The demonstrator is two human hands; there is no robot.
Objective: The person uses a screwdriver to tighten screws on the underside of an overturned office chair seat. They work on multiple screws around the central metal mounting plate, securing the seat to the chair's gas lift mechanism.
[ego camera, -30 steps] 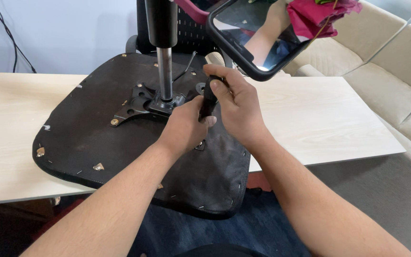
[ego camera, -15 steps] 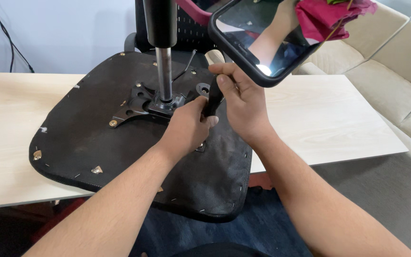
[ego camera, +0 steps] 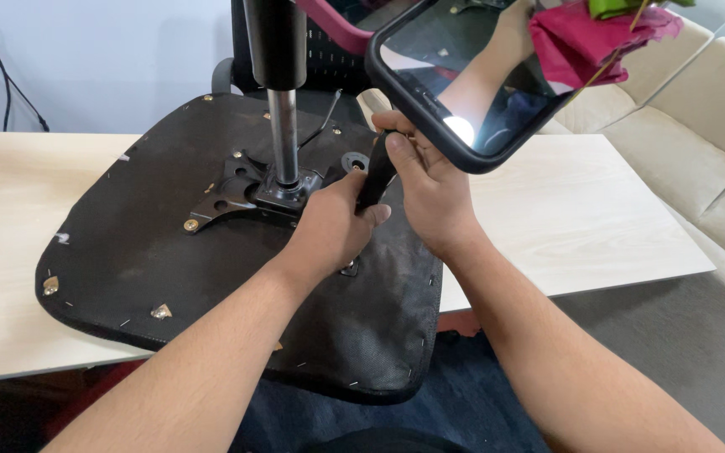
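Observation:
An upturned black chair seat (ego camera: 153, 268) lies on a pale wooden table (ego camera: 564, 226). A black metal mounting plate (ego camera: 237, 189) is fixed at its middle, with a chrome and black gas column (ego camera: 283, 101) rising from it. My right hand (ego camera: 430, 189) grips a black tool handle (ego camera: 377, 180) held upright beside the plate. My left hand (ego camera: 329, 231) presses on the plate's right side, its thumb against the handle's lower part. The tool's tip is hidden behind my hands.
A dark phone (ego camera: 480, 75) in a black case hangs tilted at the top, close above my right hand. A cream sofa (ego camera: 715, 134) stands to the right. A black mesh chair back (ego camera: 329, 59) stands behind the table. Cables (ego camera: 2, 67) hang down the left wall.
My view has shifted slightly. My hands have stayed at the plate with the tool handle, barely moving.

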